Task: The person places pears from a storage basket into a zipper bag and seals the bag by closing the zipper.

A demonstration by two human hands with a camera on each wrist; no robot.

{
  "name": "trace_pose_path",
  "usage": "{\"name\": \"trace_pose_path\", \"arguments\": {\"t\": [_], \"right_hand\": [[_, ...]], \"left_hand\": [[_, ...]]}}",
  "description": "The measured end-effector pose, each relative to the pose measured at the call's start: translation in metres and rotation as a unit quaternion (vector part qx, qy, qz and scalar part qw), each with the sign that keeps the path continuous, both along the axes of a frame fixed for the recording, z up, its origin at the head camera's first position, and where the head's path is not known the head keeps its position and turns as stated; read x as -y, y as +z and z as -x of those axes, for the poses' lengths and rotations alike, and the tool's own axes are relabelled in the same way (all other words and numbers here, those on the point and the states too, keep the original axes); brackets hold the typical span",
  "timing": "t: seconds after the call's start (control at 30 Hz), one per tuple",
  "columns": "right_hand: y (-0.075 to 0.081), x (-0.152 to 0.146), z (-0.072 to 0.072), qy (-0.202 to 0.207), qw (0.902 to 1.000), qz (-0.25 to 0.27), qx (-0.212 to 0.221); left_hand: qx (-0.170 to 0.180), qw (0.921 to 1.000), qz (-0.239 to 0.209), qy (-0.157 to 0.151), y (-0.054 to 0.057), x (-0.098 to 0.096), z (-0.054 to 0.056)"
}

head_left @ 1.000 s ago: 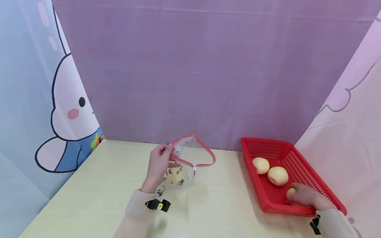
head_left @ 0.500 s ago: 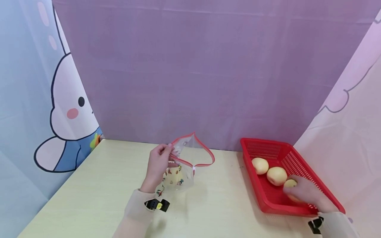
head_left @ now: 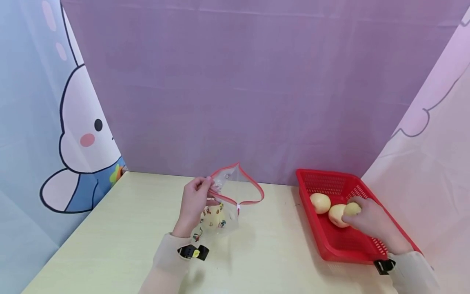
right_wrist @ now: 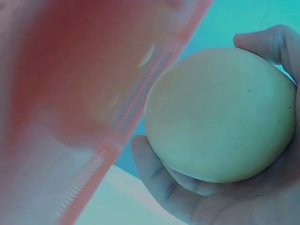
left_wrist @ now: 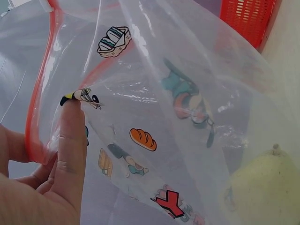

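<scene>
My left hand [head_left: 194,202] pinches the edge of a clear zip bag [head_left: 229,218] with a red zip rim and printed cartoon pictures. The bag's mouth gapes to the right. A pale yellow pear [left_wrist: 265,187] with a short stem shows low in the bag in the left wrist view. My right hand [head_left: 374,218] grips another pear [right_wrist: 220,115], its fingers and thumb curled round it, over the red plastic basket [head_left: 323,245]. Two pears lie in the basket: one [head_left: 320,203] towards the back and one [head_left: 337,215] partly hidden by the held pear.
The basket has slotted walls and stands at the right of the pale wooden table [head_left: 121,232]. A purple curtain [head_left: 235,90] hangs behind the table, with printed cloths at the left and right.
My right hand has lifted a pear from the basket's near end and carried it up and slightly left, over the other pears. The left hand and the bag have hardly moved.
</scene>
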State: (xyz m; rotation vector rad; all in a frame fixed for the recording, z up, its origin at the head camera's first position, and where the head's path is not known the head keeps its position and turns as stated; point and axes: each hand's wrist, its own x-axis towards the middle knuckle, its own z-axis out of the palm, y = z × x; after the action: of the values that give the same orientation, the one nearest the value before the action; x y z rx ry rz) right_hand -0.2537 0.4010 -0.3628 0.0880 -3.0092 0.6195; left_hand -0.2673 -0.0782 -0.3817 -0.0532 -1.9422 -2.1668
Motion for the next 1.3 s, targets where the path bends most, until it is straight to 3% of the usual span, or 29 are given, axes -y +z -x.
{"name": "trace_pose_path", "arguments": {"t": [0.1, 0.47, 0.97, 1.3], "right_hand": [[0.007, 0.008, -0.001, 0.012, 0.9995, -0.003, -0.031], [0.031, 0.037, -0.005, 0.034, 0.9963, -0.018, -0.077], [0.055, 0.083, -0.008, 0.051, 0.9957, -0.011, -0.077], [0.058, 0.11, -0.006, 0.082, 0.9932, -0.003, -0.083]], "left_hand": [[-0.004, 1.0, 0.0, -0.002, 0.0, 0.0, 0.0], [-0.012, 0.9999, 0.001, -0.003, 0.001, 0.001, -0.001], [-0.007, 1.0, 0.0, -0.003, 0.0, 0.0, -0.002], [-0.006, 1.0, 0.002, -0.005, 0.0, 0.001, -0.002]]}}
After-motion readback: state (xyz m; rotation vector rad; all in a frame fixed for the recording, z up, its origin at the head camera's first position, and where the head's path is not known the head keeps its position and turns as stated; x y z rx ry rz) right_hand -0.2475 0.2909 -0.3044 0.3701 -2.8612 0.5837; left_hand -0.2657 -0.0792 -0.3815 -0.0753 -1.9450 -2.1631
